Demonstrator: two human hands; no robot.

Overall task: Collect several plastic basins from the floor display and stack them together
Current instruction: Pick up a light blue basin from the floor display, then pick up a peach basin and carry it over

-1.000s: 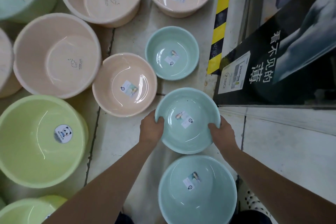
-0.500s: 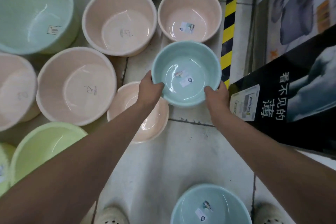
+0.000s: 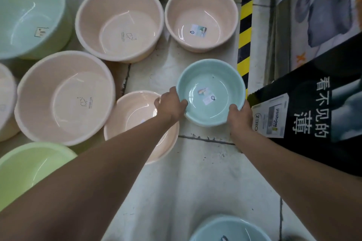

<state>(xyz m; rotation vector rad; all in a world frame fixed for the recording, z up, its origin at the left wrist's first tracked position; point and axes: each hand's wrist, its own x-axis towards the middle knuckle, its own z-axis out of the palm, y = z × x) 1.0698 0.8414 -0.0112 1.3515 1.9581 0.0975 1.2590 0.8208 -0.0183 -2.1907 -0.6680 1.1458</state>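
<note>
I grip a small teal basin (image 3: 210, 84) by its near rim with both hands, my left hand (image 3: 172, 105) on its left edge and my right hand (image 3: 240, 115) on its right edge. It has a sticker inside and sits low over the floor, hiding whatever lies beneath it. A small peach basin (image 3: 137, 107) lies just left of it, partly under my left forearm. Another teal basin (image 3: 229, 229) shows at the bottom edge. A medium peach basin (image 3: 201, 17) stands beyond the held one.
Two large peach basins (image 3: 119, 21) (image 3: 64, 98) and a green one (image 3: 29, 162) fill the left. Yellow-black floor tape (image 3: 244, 25) and a black printed box (image 3: 313, 113) border the right. Bare tile floor (image 3: 195, 182) lies between my arms.
I carried the teal basin forward, away from the other teal basin near my feet, to the spot beside the small peach basin where a smaller teal basin stood, then lowered it.
</note>
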